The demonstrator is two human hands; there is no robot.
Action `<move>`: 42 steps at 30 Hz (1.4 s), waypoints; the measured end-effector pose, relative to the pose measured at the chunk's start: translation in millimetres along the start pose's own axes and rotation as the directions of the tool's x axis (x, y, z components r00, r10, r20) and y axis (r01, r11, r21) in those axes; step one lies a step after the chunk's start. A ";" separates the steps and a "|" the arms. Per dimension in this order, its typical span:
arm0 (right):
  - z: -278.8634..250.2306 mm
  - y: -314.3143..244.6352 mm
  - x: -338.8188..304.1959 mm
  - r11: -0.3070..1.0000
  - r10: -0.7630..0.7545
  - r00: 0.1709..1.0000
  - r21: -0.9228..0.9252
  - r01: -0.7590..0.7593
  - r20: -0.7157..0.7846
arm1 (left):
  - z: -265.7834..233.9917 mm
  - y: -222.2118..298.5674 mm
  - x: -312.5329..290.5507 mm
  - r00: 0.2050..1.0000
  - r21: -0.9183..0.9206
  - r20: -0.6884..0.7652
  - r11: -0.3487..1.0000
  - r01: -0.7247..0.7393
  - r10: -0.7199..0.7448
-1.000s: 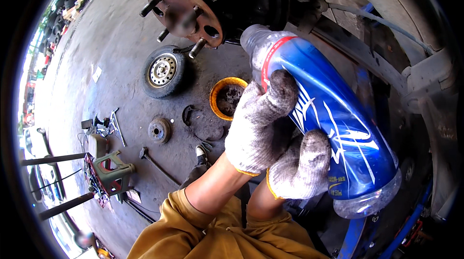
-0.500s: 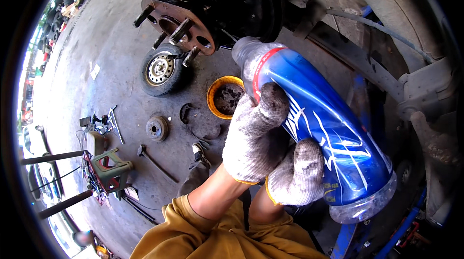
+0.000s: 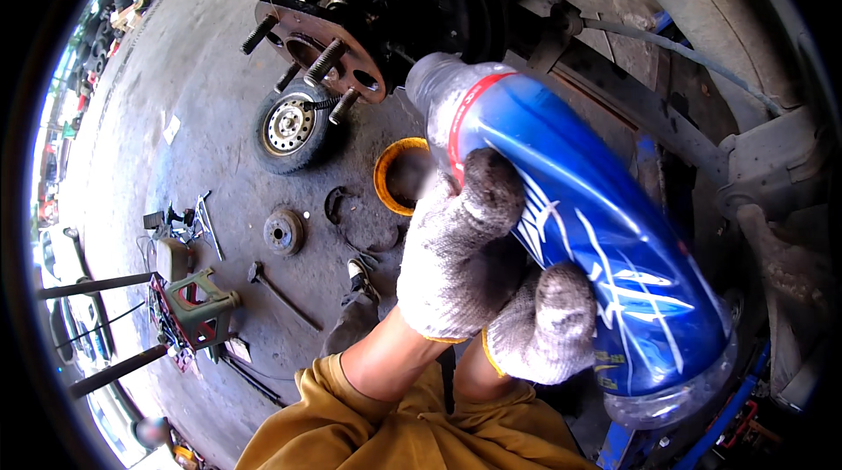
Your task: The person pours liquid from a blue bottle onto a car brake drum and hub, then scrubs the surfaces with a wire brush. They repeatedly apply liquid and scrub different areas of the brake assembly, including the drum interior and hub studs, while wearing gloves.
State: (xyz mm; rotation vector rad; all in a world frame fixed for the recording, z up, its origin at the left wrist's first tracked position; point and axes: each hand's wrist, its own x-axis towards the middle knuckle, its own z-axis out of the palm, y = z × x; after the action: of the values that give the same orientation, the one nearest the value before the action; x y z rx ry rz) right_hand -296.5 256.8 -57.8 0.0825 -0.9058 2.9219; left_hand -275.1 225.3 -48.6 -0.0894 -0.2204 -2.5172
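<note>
With both hands I grip a large plastic bottle (image 3: 596, 224), clear at its neck and base, with a blue label and a red band. It is tilted, its mouth up and left beside the black brake backing plate (image 3: 456, 5). My left hand (image 3: 456, 251), in a soiled white knit glove, is closed around the bottle near the neck. My right hand (image 3: 548, 325), gloved alike, is closed on its lower half. A thin line shows between mouth and plate; I cannot tell what it is. Left of the plate is a rusty hub flange (image 3: 342, 53) with several studs.
Beyond my hands, a wheel (image 3: 294, 126), a yellow-rimmed bucket (image 3: 381, 185), a brake drum (image 3: 283, 231) and a hammer (image 3: 285, 296) are on the floor. A green stool (image 3: 200, 308) stands left. Vehicle underbody parts (image 3: 631, 102) crowd the right.
The bottle's mouth has shifted slightly left and up, while its base has moved a little down and right. Both hands keep their hold.
</note>
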 end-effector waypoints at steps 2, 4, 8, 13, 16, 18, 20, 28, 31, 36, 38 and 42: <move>0.1 -2.7 -0.8 1.000 0.002 1.000 0.001 -0.002 0.002 | 3.3 0.4 1.5 1.000 -0.051 0.015 0.999 -0.005 0.005; -2.3 -2.5 -0.1 1.000 0.009 1.000 0.000 -0.009 0.001 | 6.5 0.6 1.5 1.000 -0.055 -0.007 0.998 -0.020 0.020; -3.1 -0.6 1.7 1.000 0.005 1.000 -0.005 -0.005 0.006 | 4.7 -0.3 0.2 0.998 -0.117 -0.070 0.993 0.001 -0.009; -4.8 -1.4 2.1 1.000 0.008 1.000 -0.011 -0.008 0.019 | -0.9 -2.5 -4.2 0.990 0.019 -0.137 0.999 0.026 -0.023; -4.6 -3.2 2.9 1.000 0.004 1.000 -0.006 -0.004 0.027 | 3.1 -3.0 -5.9 0.987 -0.050 -0.149 0.997 0.054 -0.061; -4.8 -0.7 2.9 1.000 0.010 0.999 -0.018 -0.009 0.033 | -1.4 -0.3 -4.3 0.982 -0.152 -0.164 0.986 0.072 -0.097; -7.6 -1.6 2.7 0.999 0.017 0.999 -0.027 -0.016 0.038 | -0.3 -0.5 -4.5 0.975 -0.070 -0.206 0.995 0.072 -0.085; -54.4 -15.2 -1.1 0.984 0.111 0.988 -0.153 -0.095 0.106 | -24.6 -5.2 -16.2 0.940 0.080 -0.285 0.973 0.219 -0.188; -120.6 -50.5 -10.9 0.859 0.361 0.915 -0.446 -0.252 0.179 | -53.9 -0.9 -34.4 0.893 0.112 -0.365 0.940 0.322 -0.263; -181.3 -92.1 -39.8 0.641 0.533 0.764 -0.762 -0.085 0.363 | -121.7 20.6 -80.0 0.863 0.162 -0.333 0.878 0.450 -0.381; -180.3 -103.0 -63.2 0.591 0.617 0.735 -0.782 -0.199 0.280 | -141.5 33.2 -105.8 0.862 0.229 -0.361 0.863 0.451 -0.355; -214.5 -87.8 -124.3 0.400 0.791 0.611 -0.779 -0.482 0.029 | -161.4 64.1 -162.4 0.782 0.179 -0.496 0.837 0.518 -0.378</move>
State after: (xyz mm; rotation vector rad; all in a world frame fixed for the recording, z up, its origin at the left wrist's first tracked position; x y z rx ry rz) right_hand -170.4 442.8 -194.5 0.3564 -2.6715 2.8786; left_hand -107.8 237.1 -217.2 0.7498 -0.4912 -2.8500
